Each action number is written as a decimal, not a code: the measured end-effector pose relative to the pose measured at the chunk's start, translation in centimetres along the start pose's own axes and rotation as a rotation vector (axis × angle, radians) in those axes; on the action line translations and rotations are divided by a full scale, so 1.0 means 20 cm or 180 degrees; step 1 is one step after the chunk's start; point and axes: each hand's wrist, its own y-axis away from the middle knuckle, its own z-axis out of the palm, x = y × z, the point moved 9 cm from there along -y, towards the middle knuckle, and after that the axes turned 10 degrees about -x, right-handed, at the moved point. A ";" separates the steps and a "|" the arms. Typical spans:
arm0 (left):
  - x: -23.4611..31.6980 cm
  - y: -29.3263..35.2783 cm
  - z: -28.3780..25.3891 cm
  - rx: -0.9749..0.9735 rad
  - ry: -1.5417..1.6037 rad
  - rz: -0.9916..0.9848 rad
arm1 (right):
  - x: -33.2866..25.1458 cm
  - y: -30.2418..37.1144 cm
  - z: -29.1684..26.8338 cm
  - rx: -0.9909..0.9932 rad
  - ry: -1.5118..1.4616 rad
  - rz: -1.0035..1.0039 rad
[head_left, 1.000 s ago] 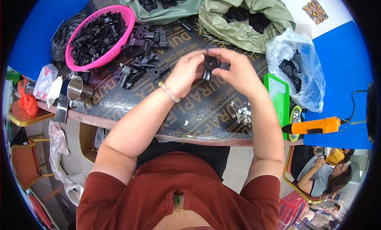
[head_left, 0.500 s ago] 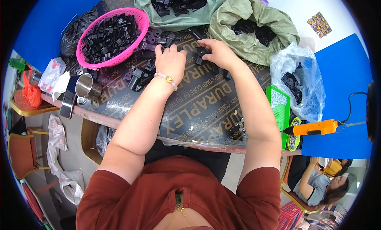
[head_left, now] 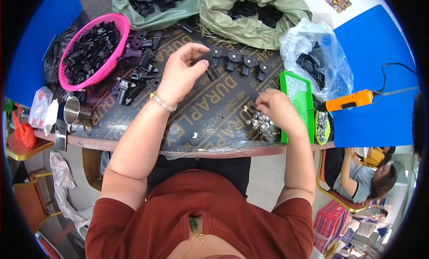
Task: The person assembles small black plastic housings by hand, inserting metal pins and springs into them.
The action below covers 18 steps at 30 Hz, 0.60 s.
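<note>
Pinching black plastic part in left hand; bunching fingers, right hand (holding? cannot tell), by silvery round bits.

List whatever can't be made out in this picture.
All in the head view:
- Full shape of the black part: partly covered by the left hand.
- Whether the right hand pinches anything: its own fingers hide it.
- Dark green sack: far side cut off by the top edge.
- Tiny pieces in the green tray: too small to identify.
</note>
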 end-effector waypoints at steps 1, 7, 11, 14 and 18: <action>-0.06 0.00 0.05 -0.0327 0.0047 0.0046 | 0.01 0.05 0.03 0.0014 0.0096 -0.0025; -0.19 0.12 0.33 -0.0611 0.0876 -0.0940 | 0.05 0.19 0.12 0.0383 0.0143 0.0049; -0.26 0.11 0.35 -0.0808 0.1008 -0.1048 | 0.02 0.19 0.13 0.0562 0.0399 -0.0092; -0.29 0.10 0.35 -0.0816 0.1105 -0.1090 | 0.01 0.18 0.13 0.0544 0.0470 -0.0119; -0.30 0.11 0.35 -0.0787 0.1205 -0.1198 | 0.00 0.16 0.11 0.0674 0.0518 -0.0206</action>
